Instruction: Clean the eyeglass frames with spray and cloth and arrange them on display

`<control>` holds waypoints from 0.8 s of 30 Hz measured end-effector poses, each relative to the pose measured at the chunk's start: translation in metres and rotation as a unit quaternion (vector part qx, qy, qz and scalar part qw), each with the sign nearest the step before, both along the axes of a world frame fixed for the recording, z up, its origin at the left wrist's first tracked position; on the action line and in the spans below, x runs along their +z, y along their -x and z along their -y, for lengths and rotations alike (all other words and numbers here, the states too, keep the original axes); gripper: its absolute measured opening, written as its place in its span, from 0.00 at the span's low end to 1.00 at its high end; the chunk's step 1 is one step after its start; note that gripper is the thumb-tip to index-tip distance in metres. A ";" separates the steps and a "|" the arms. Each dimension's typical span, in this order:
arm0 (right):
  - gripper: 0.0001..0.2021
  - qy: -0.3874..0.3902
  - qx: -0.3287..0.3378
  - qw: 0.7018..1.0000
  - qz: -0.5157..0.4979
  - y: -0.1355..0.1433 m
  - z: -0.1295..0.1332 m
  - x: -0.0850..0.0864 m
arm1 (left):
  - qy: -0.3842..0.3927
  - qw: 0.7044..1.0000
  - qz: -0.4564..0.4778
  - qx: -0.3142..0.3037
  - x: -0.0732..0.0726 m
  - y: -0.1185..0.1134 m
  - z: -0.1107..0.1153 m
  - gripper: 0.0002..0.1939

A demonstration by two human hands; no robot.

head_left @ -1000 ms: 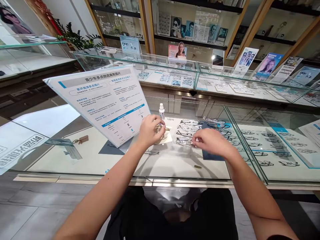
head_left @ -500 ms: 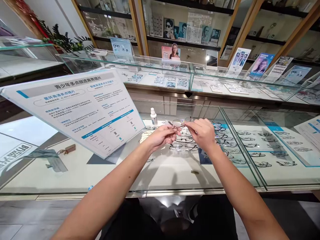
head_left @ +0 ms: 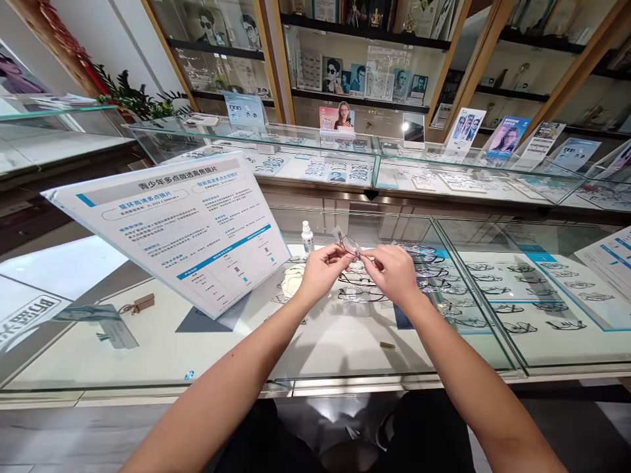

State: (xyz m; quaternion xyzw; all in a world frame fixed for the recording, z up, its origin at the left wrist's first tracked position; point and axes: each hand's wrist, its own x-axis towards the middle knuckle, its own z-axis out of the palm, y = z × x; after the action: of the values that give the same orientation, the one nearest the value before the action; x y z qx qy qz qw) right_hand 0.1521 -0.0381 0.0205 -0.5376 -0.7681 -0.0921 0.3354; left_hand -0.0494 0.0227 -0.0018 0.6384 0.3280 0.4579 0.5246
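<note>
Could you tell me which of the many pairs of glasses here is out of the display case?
The glasses held between the left hand and right hand; every other pair lies under the glass countertop.

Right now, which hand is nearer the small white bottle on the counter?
Left. The left hand is just right of the small white bottle; the right hand lies farther right, beyond the glasses both hands hold.

Your left hand (head_left: 323, 269) and right hand (head_left: 394, 272) cover most of the glasses (head_left: 351, 246) pinched between them, so you cannot tell the temples' position. The small print on the sign (head_left: 177, 223) left of your left hand is unreadable. Both your elbows run off the bottom edge.
</note>
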 end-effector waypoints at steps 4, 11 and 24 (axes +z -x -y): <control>0.12 0.087 0.004 0.995 0.041 -0.003 0.025 0.026 | -0.094 0.976 -0.188 -0.050 0.009 0.028 -0.020 0.08; 0.13 0.255 0.013 0.943 0.212 0.015 0.071 0.019 | -0.191 0.922 -0.318 0.110 -0.001 0.049 -0.046 0.09; 0.16 0.278 -0.043 0.933 0.223 0.023 0.075 -0.009 | 0.316 0.872 -0.131 -0.350 -0.103 0.056 0.237 0.19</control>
State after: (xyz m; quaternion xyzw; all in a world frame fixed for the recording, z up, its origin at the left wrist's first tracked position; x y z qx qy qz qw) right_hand 0.1286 -0.1133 0.0117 -0.6075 -0.7942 -0.0064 -0.0120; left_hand -0.1052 -0.2139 -0.1048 0.5658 0.2756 0.0283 0.7766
